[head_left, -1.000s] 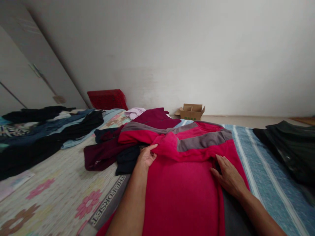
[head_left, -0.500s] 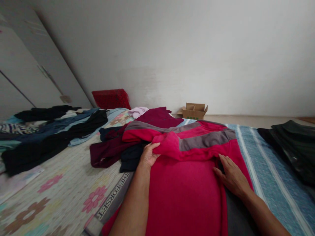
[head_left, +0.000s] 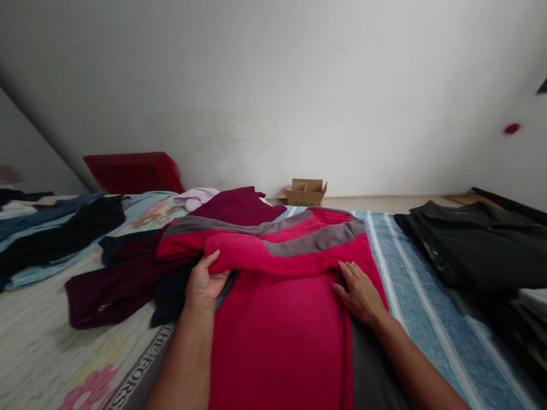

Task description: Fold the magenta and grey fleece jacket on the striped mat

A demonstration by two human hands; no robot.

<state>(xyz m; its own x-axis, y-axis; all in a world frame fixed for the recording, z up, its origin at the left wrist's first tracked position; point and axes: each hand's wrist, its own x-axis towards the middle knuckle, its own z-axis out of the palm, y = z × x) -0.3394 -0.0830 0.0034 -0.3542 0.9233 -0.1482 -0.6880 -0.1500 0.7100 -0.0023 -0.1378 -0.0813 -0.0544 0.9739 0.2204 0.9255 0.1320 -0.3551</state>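
A pink-red fleece jacket with grey bands lies spread on the bed in front of me. My left hand pinches the end of its sleeve, thumb on top, and the sleeve lies across the upper body of the jacket. My right hand rests on the jacket near the other end of that sleeve, fingers stretched out and thumb apart. Beneath the left side of the jacket, maroon clothing and a dark navy piece stick out.
Dark folded clothes are stacked on the right, on a blue striped cover. Black and blue garments lie at the left. A red case and an open cardboard box stand by the wall.
The view has turned to the right. My left hand has drawn the sleeve end leftward, and the sleeve lies straighter. My right hand stays at about the same spot on the jacket.
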